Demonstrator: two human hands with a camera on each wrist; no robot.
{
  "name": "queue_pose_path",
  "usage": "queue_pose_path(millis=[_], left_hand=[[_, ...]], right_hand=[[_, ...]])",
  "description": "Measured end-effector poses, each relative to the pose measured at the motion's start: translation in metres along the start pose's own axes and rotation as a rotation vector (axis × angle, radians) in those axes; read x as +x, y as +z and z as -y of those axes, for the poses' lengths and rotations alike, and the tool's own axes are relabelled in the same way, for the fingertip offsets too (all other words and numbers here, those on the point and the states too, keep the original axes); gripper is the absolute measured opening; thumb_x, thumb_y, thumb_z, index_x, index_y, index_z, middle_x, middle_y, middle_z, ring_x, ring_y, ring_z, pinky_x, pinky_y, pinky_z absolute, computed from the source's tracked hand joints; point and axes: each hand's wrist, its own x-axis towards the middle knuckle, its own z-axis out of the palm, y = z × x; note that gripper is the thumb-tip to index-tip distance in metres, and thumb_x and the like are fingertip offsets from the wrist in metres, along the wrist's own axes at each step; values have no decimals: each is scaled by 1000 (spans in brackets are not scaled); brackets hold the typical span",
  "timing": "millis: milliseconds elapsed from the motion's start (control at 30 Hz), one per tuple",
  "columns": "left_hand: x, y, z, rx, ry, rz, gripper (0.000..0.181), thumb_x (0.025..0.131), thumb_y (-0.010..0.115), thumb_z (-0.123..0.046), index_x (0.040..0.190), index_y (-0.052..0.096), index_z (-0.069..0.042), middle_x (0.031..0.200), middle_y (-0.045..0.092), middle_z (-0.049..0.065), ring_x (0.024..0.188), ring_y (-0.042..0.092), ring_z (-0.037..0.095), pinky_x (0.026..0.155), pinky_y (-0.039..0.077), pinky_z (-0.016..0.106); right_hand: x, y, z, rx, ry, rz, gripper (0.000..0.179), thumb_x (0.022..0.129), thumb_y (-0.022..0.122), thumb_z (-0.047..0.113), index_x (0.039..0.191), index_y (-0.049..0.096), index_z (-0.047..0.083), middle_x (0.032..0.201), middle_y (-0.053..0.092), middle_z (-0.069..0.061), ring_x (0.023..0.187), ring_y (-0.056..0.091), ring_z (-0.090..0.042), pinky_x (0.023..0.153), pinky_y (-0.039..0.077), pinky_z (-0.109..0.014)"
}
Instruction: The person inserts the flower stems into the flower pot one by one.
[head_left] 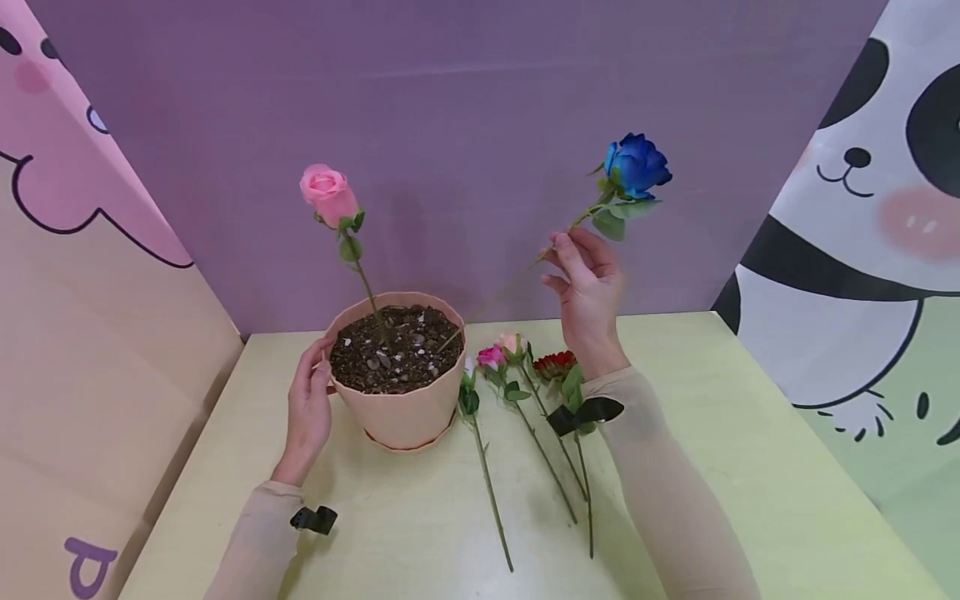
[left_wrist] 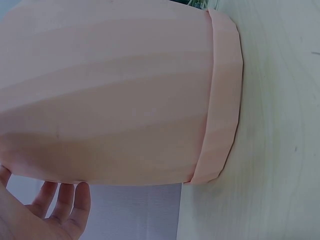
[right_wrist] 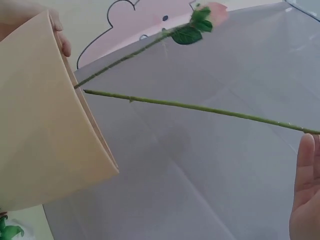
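My right hand [head_left: 588, 271] pinches the stem of a blue rose [head_left: 637, 167] between thumb and fingers, bloom up and to the right. Its thin green stem [right_wrist: 200, 107] slants down to the left, the cut end right at the rim of the peach flower pot [right_wrist: 45, 115] in the right wrist view. In the head view that lower stem overlaps the right part of the dark soil [head_left: 397, 350]. A pink rose [head_left: 328, 196] stands in the soil, leaning left. My left hand [head_left: 309, 412] rests against the pot's left side near the rim, its fingers fairly straight in the left wrist view.
Right of the pot several artificial flowers lie on the pale table [head_left: 405, 533]: a white one with a green stem [head_left: 491, 492], a magenta one [head_left: 491, 357], a pale pink one [head_left: 512, 343] and a red one [head_left: 555, 365]. A purple panel [head_left: 465, 167] rises behind.
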Motion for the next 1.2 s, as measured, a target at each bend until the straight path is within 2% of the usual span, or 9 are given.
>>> queue_pose_path(millis=[300, 567, 733, 833, 967, 1067, 1100, 1167, 1200], left_hand=[[0, -1, 1, -11, -2, 1, 47, 115, 32, -21, 158, 47, -11, 164, 47, 10, 137, 48, 25, 90, 47, 17], [2, 1, 2, -4, 5, 8, 46, 116, 32, -22, 158, 47, -11, 162, 47, 13, 141, 48, 29, 87, 48, 14], [2, 2, 1, -6, 6, 8, 46, 116, 33, -23, 158, 48, -12, 162, 47, 12, 142, 46, 28, 87, 48, 14], [2, 1, 1, -3, 6, 8, 46, 116, 33, -22, 158, 47, -11, 163, 47, 13, 141, 48, 29, 88, 47, 15], [0, 1, 0, -5, 5, 10, 46, 116, 33, -22, 159, 47, -11, 163, 47, 13, 142, 48, 30, 89, 47, 15], [-1, 1, -1, -10, 8, 9, 46, 116, 33, -21, 159, 47, -11, 163, 47, 13, 140, 48, 28, 88, 48, 15], [-1, 1, -1, -11, 9, 8, 46, 116, 33, -21, 159, 47, -12, 163, 47, 13, 140, 48, 28, 88, 48, 15], [-1, 1, 0, -12, 11, 5, 46, 116, 33, -21, 158, 47, -12, 162, 48, 12, 137, 49, 24, 88, 48, 15], [-1, 1, 0, -11, 12, 4, 46, 116, 33, -21, 158, 47, -12, 162, 49, 12, 135, 50, 21, 88, 48, 15]], right_hand=[[3, 36, -18, -216, -31, 49, 10, 101, 72, 9, 112, 72, 10, 99, 82, 9, 86, 79, -10, 67, 63, -26], [0, 49, -34, -236, -19, 101, 15, 100, 71, 4, 114, 70, -1, 95, 82, 12, 83, 78, -8, 66, 63, -25], [1, 56, -42, -302, -68, 156, 22, 100, 72, 3, 117, 67, -10, 95, 81, 15, 83, 77, -5, 66, 63, -25], [1, 61, -45, -370, -117, 193, 22, 99, 72, 1, 116, 69, -11, 100, 84, 3, 83, 76, -3, 66, 64, -27], [-1, 66, -50, -423, -144, 234, 19, 98, 74, 0, 113, 71, -11, 107, 80, -22, 84, 76, -1, 66, 64, -31], [-4, 70, -53, -447, -136, 251, 18, 98, 75, 3, 111, 74, -9, 109, 78, -29, 85, 76, 0, 67, 64, -31], [-6, 71, -54, -452, -129, 252, 17, 98, 75, 4, 110, 74, -9, 109, 78, -28, 85, 76, 0, 68, 65, -36], [-9, 74, -56, -459, -125, 254, 16, 98, 75, 4, 109, 75, -8, 108, 78, -28, 84, 76, 0, 70, 65, -35], [-10, 75, -57, -461, -124, 258, 16, 98, 75, 5, 109, 75, -8, 108, 78, -28, 84, 75, 0, 72, 66, -39]])
